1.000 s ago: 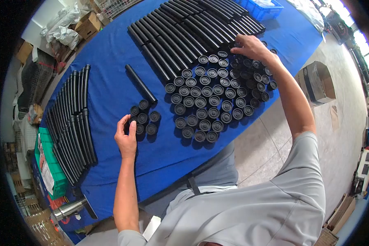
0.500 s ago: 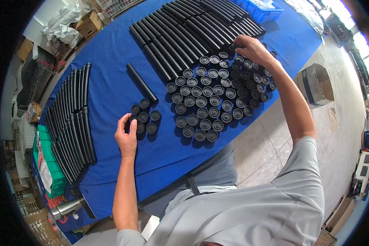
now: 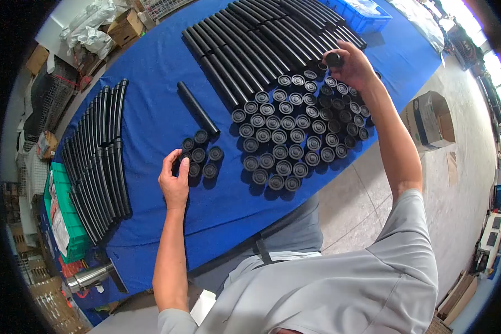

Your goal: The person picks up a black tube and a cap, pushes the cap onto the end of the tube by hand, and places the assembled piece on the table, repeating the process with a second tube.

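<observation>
My right hand (image 3: pixel 355 65) grips a black round cap (image 3: pixel 334 59), lifted at the far end of a wide spread of similar ringed black caps (image 3: pixel 280 136) on the blue cloth. My left hand (image 3: pixel 174 181) rests at the near left of a small cluster of black caps (image 3: pixel 199 154), thumb and fingers apart around the cluster's left edge. A single black tube (image 3: pixel 198 108) lies on the cloth behind this cluster, apart from the rest.
Rows of black tubes (image 3: pixel 250 50) lie beyond the caps. More tubes with collared ends (image 3: pixel 103 161) are stacked at the left, beside a green crate (image 3: pixel 78 245). A blue bin (image 3: pixel 367 22) stands at the far edge. On the floor at right is a cardboard box (image 3: pixel 428 119).
My right hand has turned and risen slightly, now showing the cap in its fingers. The left hand stays beside the small cluster. The whole view has shifted a little.
</observation>
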`<state>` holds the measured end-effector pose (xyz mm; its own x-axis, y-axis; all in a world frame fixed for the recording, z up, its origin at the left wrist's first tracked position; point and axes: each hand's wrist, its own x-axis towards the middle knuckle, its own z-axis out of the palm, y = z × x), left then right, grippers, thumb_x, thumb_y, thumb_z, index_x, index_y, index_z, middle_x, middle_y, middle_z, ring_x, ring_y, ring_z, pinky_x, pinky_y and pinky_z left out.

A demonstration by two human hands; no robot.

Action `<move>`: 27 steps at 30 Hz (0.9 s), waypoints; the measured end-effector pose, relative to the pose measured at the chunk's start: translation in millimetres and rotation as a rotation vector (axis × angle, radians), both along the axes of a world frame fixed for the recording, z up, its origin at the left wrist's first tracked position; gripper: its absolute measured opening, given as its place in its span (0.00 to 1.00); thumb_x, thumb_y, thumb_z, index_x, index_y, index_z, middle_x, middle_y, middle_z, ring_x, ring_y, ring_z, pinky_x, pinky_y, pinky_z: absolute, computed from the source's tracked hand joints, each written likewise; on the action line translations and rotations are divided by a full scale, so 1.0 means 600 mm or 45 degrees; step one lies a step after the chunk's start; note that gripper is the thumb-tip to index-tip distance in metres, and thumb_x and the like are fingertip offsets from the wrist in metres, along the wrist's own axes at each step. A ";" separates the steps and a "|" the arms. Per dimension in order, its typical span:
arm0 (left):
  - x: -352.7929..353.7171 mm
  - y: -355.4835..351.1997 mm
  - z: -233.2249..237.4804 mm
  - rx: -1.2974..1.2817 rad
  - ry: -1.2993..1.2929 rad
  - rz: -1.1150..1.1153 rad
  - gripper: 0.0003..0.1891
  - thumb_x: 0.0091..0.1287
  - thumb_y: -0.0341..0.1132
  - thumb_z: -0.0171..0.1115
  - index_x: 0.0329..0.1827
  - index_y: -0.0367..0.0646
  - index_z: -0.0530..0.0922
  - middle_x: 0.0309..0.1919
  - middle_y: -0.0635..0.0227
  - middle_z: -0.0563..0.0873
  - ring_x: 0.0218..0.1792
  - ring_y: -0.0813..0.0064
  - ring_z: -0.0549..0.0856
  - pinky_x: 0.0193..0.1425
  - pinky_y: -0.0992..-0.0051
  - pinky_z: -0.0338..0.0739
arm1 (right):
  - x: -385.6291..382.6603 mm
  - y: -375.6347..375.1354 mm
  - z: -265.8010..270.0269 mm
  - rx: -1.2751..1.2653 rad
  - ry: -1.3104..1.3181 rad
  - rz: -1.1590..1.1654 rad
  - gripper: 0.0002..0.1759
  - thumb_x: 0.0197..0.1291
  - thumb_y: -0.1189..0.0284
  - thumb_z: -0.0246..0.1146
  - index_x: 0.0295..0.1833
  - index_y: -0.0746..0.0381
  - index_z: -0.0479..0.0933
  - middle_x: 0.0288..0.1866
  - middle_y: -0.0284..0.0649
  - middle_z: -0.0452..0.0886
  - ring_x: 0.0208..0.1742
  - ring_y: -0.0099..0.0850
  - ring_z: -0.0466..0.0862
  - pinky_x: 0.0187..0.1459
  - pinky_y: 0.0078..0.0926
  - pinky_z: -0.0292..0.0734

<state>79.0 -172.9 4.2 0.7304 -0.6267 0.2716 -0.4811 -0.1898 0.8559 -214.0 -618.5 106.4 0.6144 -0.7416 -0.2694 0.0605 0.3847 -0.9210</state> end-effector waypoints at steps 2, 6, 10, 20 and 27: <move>0.000 -0.001 0.000 -0.009 0.010 -0.006 0.17 0.73 0.33 0.70 0.60 0.34 0.83 0.55 0.59 0.90 0.57 0.68 0.88 0.66 0.68 0.81 | 0.004 0.000 0.003 -0.072 0.184 0.107 0.14 0.65 0.57 0.71 0.33 0.54 0.82 0.31 0.32 0.83 0.26 0.24 0.78 0.28 0.22 0.73; 0.005 0.000 -0.007 -0.021 0.011 -0.016 0.17 0.73 0.33 0.70 0.60 0.34 0.83 0.55 0.59 0.90 0.57 0.68 0.88 0.66 0.68 0.81 | 0.029 -0.004 -0.022 -1.522 1.015 0.354 0.26 0.63 0.50 0.71 0.43 0.65 0.88 0.35 0.45 0.90 0.39 0.44 0.89 0.44 0.42 0.85; 0.003 0.000 -0.003 0.000 -0.050 -0.002 0.16 0.73 0.33 0.70 0.60 0.34 0.83 0.55 0.59 0.90 0.57 0.68 0.89 0.66 0.69 0.81 | 0.054 0.011 -0.016 -1.526 1.397 0.467 0.25 0.59 0.49 0.72 0.48 0.60 0.90 0.46 0.51 0.90 0.52 0.50 0.89 0.54 0.48 0.84; 0.007 0.001 -0.009 -0.025 -0.011 -0.013 0.17 0.74 0.33 0.70 0.60 0.34 0.83 0.55 0.58 0.90 0.57 0.68 0.89 0.65 0.68 0.81 | 0.061 -0.003 -0.040 -1.503 1.391 0.518 0.27 0.57 0.49 0.73 0.48 0.62 0.90 0.46 0.52 0.90 0.52 0.49 0.90 0.54 0.46 0.84; 0.002 0.000 -0.003 -0.021 -0.018 -0.006 0.16 0.74 0.34 0.70 0.60 0.34 0.84 0.54 0.58 0.91 0.57 0.67 0.89 0.65 0.68 0.81 | 0.057 0.018 -0.045 -1.579 1.352 0.396 0.28 0.59 0.46 0.73 0.47 0.61 0.90 0.42 0.50 0.91 0.49 0.50 0.90 0.53 0.46 0.84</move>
